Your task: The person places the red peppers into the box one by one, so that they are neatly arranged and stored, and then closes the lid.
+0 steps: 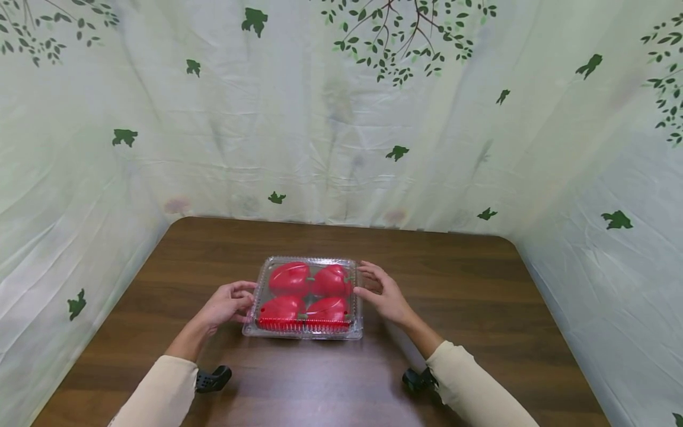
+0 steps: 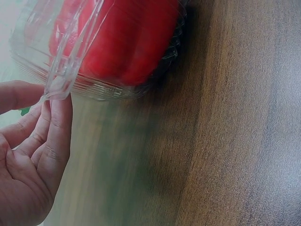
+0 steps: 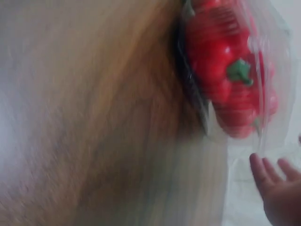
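A clear plastic clamshell box (image 1: 356, 332) lies on the table with its lid over several red bell peppers (image 1: 290, 279). Green stems show on the peppers in the right wrist view. At the box's left side, my left hand (image 1: 226, 305) pinches the rim between thumb and fingers; the left wrist view shows this clear rim (image 2: 63, 82) in the grip. My right hand (image 1: 386, 296) is beside the box's right side with its fingers extended. In the right wrist view its fingertips (image 3: 254, 160) stand just apart from the plastic.
Under the box is a brown wood-grain table (image 1: 453, 284) with rounded far corners. A pale curtain (image 1: 341, 148) printed with leaves and branches surrounds it at the back and both sides. A black device (image 1: 213, 379) is worn at the left wrist, another (image 1: 418, 379) at the right.
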### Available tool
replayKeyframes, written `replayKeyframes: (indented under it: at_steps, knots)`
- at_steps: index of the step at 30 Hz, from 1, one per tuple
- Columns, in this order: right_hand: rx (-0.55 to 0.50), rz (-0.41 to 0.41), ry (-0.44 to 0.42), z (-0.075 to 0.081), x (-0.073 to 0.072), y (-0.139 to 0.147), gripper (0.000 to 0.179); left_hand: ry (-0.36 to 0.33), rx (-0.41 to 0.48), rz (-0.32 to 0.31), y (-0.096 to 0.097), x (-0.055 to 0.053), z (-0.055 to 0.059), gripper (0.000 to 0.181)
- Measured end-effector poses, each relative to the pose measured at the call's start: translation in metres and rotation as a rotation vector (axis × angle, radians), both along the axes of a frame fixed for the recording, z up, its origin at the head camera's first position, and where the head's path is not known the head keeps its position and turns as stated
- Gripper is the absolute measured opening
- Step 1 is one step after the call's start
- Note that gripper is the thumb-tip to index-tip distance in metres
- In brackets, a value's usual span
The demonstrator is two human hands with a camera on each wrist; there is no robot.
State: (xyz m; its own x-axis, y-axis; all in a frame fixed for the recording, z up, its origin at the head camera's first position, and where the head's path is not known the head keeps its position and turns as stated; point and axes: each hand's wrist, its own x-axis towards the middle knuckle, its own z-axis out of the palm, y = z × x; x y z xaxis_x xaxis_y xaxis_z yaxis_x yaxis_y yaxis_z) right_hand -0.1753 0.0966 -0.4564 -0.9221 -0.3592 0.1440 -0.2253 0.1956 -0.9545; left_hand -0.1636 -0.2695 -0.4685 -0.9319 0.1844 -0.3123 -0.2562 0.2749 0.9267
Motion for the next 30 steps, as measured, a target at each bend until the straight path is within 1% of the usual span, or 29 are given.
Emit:
replayKeyframes:
  at_steps: [3,5,6,8,9,12,14,16,18,19,26,30]
  knots:
    - [-0.08,-0.113,-0.121,-0.012,-0.001,-0.002,0.049,0.0,0.0,0.001,0.0,0.0,-0.001,0.044]
    - [-0.118,-0.151,-0.206,-0.019,-0.002,-0.002,0.045,-0.001,0.0,0.0,0.0,0.0,-0.001,0.044]
    - [-0.134,-0.147,-0.245,-0.021,-0.002,-0.002,0.044,-0.001,-0.002,0.0,0.0,0.0,-0.001,0.044]
    - [-0.156,-0.102,-0.331,-0.023,0.0,0.0,0.042,-0.002,-0.005,0.0,0.0,0.001,-0.001,0.044]
    - [-0.155,-0.065,-0.373,-0.024,0.001,0.001,0.042,-0.003,-0.007,0.002,0.0,0.001,-0.001,0.044]
    - [-0.13,0.075,-0.521,-0.027,0.002,0.007,0.037,-0.005,-0.012,0.002,0.0,0.001,0.0,0.044]
    - [-0.102,0.166,-0.596,-0.029,0.003,0.01,0.031,-0.003,-0.013,-0.001,0.0,0.001,0.0,0.043]
    - [-0.077,0.244,-0.651,-0.031,0.002,0.013,0.023,0.0,-0.015,-0.001,0.0,0.001,0.001,0.043]
    - [-0.066,0.299,-0.673,-0.033,0.001,0.014,0.018,0.002,-0.016,-0.001,0.0,0.0,0.001,0.042]
    - [-0.065,0.314,-0.678,-0.033,0.001,0.015,0.017,0.002,-0.014,0.0,0.001,0.0,0.001,0.042]
    - [-0.067,0.365,-0.689,-0.033,-0.001,0.019,0.019,0.007,-0.01,0.001,0.0,-0.002,0.0,0.042]
    - [-0.052,0.409,-0.702,-0.034,-0.002,0.019,0.015,0.005,-0.014,-0.002,0.0,-0.002,0.0,0.042]
